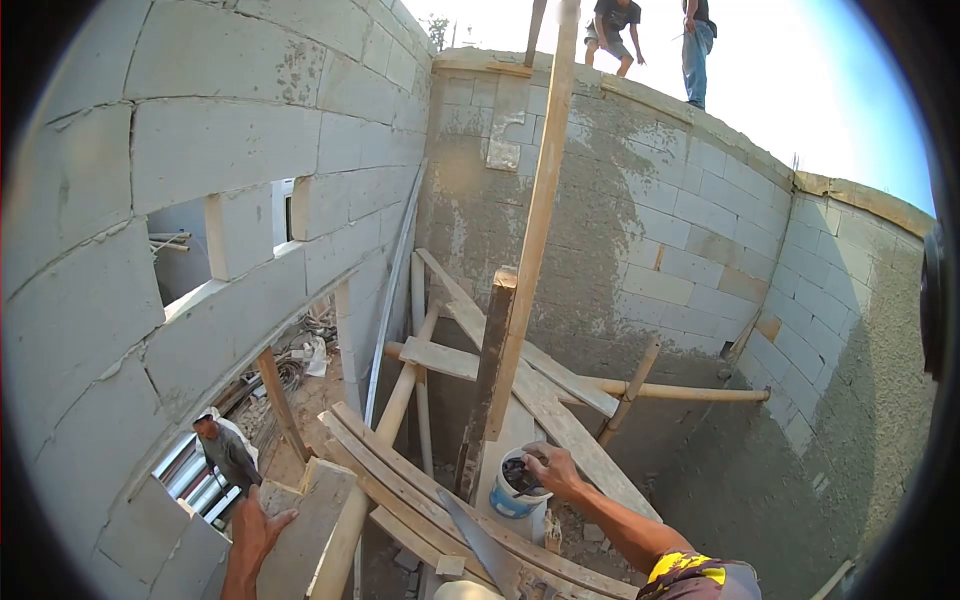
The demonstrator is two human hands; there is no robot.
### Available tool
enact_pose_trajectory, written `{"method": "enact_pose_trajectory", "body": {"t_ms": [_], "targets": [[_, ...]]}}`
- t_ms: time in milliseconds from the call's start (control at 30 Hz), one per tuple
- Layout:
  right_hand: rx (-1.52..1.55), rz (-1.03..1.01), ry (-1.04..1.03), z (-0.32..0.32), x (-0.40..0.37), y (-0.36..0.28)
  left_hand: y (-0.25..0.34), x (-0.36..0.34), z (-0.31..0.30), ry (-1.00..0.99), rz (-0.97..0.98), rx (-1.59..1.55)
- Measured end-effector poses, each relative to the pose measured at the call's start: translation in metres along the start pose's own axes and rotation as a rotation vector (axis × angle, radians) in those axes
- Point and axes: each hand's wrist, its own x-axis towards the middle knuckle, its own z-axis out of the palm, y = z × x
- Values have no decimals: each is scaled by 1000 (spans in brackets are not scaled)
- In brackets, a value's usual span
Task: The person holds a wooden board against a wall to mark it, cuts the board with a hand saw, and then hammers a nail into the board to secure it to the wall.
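My right hand (552, 470) is closed at the right rim of a small white bucket (513, 503) with a blue print on its side. Dark, small pieces (518, 474) fill the bucket's upper part; their kind is too small to make out. On the left, my left hand (262, 526) has its thumb and fingers apart, beside a flat board (312, 520) near the window opening. Between the hands, a hand saw (478, 545) lies across long wooden planks (440, 490), its blade pointing up and away.
An upright timber post (540, 230) rises before me beside a shorter dark one (487, 380). Crossing planks (560, 420) and bamboo poles (690, 390) form scaffolding. Block walls (230, 150) surround it. A person (228, 455) is below at left; two people (697, 50) are atop the far wall.
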Motion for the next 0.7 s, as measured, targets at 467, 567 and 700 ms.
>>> {"method": "enact_pose_trajectory", "body": {"t_ms": [467,567,700], "targets": [[-1,280,-609,0,-149,-74,87,-85,-323,825,-146,-173],[-49,282,-806,-11,-156,-75,94,-101,-368,1018,-180,-60],[-176,283,-1000,-25,-113,-117,148,-108,-411,1217,-372,-404]]}}
